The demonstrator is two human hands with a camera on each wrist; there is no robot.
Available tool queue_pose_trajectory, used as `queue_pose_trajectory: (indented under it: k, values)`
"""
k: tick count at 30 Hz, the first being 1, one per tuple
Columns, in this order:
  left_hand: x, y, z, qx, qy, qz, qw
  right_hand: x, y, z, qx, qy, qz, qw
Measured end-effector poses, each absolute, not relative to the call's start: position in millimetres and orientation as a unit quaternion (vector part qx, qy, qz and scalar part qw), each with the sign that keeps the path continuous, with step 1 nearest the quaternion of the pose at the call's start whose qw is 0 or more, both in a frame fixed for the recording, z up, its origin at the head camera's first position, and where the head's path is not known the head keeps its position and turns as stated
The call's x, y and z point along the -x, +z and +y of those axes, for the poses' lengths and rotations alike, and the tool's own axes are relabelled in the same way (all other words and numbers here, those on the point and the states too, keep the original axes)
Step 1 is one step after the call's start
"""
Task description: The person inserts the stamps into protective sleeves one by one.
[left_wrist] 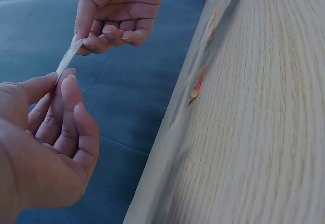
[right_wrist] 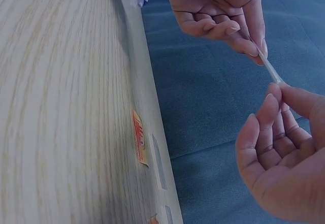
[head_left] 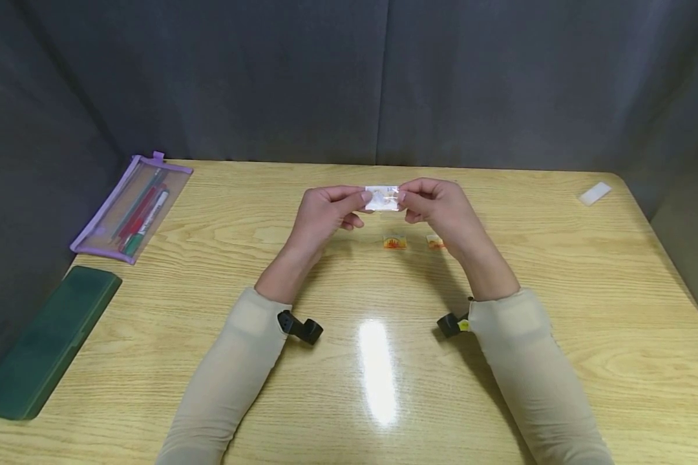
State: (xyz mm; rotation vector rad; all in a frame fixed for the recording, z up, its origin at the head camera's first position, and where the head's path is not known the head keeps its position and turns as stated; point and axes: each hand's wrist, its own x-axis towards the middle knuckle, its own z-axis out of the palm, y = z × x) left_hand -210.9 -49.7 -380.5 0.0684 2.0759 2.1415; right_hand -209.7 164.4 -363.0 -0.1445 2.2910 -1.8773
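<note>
Above the far part of the table, both hands hold a small, shiny, flat clear-and-white plastic packet (head_left: 382, 198) stretched level between them. My left hand (head_left: 324, 214) pinches its left end between thumb and forefinger. The right end is pinched the same way by my right hand (head_left: 446, 210). Edge-on, the packet (left_wrist: 67, 61) looks thin in the left wrist view. Below the hands, a small yellow-orange printed piece (head_left: 394, 243) lies on the table. A similar printed piece (head_left: 434, 241) sits to its right, partly hidden by my right hand.
On the wooden table (head_left: 314, 413), a purple-edged mesh pouch (head_left: 169, 194) with pens lies at the far left. A dark green case (head_left: 52, 342) is nearer on that side. A white rectangular block (head_left: 595, 193) lies at the far right. Dark curtains (head_left: 238, 84) hang behind the table.
</note>
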Motion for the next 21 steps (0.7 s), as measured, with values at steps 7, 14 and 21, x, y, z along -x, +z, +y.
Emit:
queue_pose_trajectory:
  k: [7,14,21]
  values:
    - [211.4,-381.0,-50.0,-0.017,0.709,0.699,0.085,209.2,-365.4,162.7,0.041,-0.629,0.772,0.082]
    - [211.5,-380.0,-49.7,-0.023,0.708,0.702,0.077,209.9,-365.8,162.9,0.037,-0.632,0.772,0.062]
    - [211.4,-379.5,-50.4,-0.023,0.689,0.720,0.080,210.2,-365.7,161.7,0.031,-0.624,0.777,0.072]
